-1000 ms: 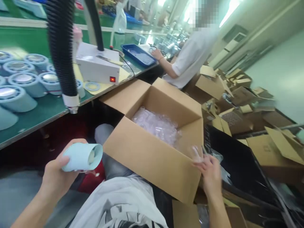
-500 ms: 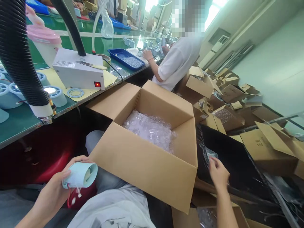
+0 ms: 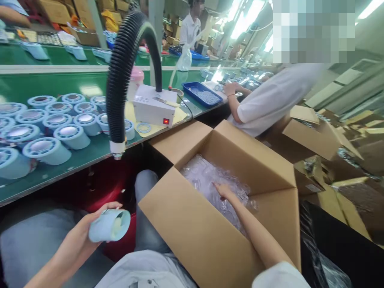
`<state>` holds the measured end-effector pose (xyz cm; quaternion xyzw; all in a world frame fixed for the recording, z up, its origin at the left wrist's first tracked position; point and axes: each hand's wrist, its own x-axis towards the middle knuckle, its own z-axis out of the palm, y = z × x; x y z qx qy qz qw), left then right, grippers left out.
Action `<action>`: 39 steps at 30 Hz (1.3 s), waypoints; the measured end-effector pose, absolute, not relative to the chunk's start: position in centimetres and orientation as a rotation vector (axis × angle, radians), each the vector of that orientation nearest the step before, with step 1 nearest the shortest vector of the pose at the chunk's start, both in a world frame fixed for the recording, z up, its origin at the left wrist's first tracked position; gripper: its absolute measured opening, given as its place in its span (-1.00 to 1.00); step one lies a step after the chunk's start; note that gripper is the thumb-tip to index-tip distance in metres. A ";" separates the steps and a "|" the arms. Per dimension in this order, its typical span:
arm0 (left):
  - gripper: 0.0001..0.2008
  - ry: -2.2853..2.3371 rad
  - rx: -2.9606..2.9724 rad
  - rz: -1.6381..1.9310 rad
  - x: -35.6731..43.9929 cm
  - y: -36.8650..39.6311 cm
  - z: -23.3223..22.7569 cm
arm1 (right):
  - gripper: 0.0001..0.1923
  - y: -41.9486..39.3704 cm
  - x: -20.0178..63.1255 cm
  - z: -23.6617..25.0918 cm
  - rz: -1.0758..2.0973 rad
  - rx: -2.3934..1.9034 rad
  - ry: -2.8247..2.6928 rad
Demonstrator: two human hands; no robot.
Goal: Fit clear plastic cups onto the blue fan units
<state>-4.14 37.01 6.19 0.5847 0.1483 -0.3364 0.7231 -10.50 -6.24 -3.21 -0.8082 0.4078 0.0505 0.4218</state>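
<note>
Here the right hand [image 3: 224, 191] is reaching down into the open cardboard box [image 3: 210, 236], fingers spread loosely on the heap of clear plastic pieces [image 3: 210, 180], gripping nothing yet; pinching a single piece free seems wisest. The left hand [image 3: 78, 240] is curling around a pale blue housing [image 3: 109, 225] over the lap, below the green surface [image 3: 75, 156].

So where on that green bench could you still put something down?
Bare green belt runs along the near edge, between the pale blue round housings and the black hose. The yellow mat right of the white box has room. Left is crowded with housings. The open carton holds clear bags and the right hand.
</note>
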 end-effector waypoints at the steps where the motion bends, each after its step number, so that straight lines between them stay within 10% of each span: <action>1: -0.72 0.306 1.235 -0.767 -4.1 37.0 6.3 | -0.73 -6.1 -10.6 -2.7 0.149 -2.029 1.035; 17: -0.71 0.345 1.090 -1.037 -4.3 38.7 5.6 | -0.32 17.7 -9.4 7.1 -0.053 -2.660 -0.922; 23: -0.76 -0.089 1.487 -1.048 -4.6 39.7 6.3 | -0.34 20.3 -7.4 6.8 0.086 -2.777 -0.752; 31: -0.86 -0.501 2.028 -0.446 -5.0 40.0 7.7 | -0.95 20.0 -6.4 8.7 0.468 -2.272 -0.624; 39: -0.37 -0.478 1.949 -0.265 -5.0 40.4 5.5 | -0.77 20.3 -6.5 8.6 0.401 -1.950 -0.194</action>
